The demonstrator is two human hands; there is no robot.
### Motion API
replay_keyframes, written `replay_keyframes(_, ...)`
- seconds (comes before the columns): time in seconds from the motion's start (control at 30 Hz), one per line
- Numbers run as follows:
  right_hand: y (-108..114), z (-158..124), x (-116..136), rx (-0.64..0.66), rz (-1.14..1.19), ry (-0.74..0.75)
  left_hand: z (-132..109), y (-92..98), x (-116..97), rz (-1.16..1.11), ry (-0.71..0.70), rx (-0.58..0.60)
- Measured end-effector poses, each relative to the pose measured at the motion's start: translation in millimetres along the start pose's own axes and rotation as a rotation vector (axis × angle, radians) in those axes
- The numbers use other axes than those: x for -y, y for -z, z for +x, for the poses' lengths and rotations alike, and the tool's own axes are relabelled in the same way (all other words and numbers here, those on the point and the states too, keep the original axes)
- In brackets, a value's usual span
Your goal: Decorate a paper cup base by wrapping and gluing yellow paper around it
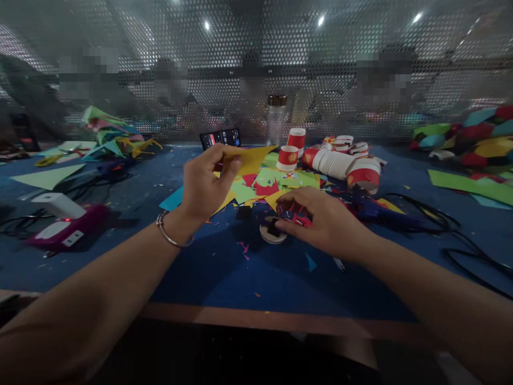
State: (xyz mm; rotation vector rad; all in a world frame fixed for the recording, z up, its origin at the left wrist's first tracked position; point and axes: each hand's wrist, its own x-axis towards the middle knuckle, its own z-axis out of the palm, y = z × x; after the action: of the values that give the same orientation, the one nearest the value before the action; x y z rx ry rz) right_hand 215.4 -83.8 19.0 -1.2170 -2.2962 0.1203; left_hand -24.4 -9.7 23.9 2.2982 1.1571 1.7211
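Note:
My left hand is raised over the table, pinching a sheet of yellow paper between thumb and fingers. Low over the table, my right hand has its fingers curled, with a red object showing between fingers and thumb; its kind is hard to make out. The right thumb reaches to a small dark piece lying on a round pale disc. Beyond both hands lies a heap of green, yellow and red paper pieces.
Red-and-white paper cups stand behind the heap, beside a toppled cup stack. A clear bottle and a phone are at the back. A purple power strip lies left; black cables and a blue tool lie right.

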Motion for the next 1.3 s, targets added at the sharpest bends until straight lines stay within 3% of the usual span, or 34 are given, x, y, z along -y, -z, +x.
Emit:
replay_keyframes(0.07, 6.3, 1.4, -3.6, -0.058, 0.034, -0.073, -6.8, 3.2, -13.5, 0.075, -0.219, 0.017)
replay_keyframes(0.17, 15.1, 3.0, -11.1, -0.138, 0.083, -0.132, -17.6, 5.5, -31.5, 0.151, -0.515, 0.204)
replay_keyframes(0.3, 18.6, 3.4, -19.5, -0.196, 0.056, -0.158, -30.9, 5.8, -48.8, 0.254, -0.677, 0.436)
replay_keyframes(0.5, 17.1, 3.0, -20.2, -0.207, 0.061, -0.129, -39.8, 6.1, -62.2, 0.247, -0.662, 0.729)
replay_keyframes(0.87, 18.5, 2.5, -17.6, -0.169, 0.045, -0.134, -34.4, 7.3, -56.5, 0.207, -0.430, 0.888)
replay_keyframes(1.3, 19.2, 3.1, -16.3, -0.144, 0.043, -0.156, -32.0, 9.5, -57.8, 0.250, -0.380, 1.084)
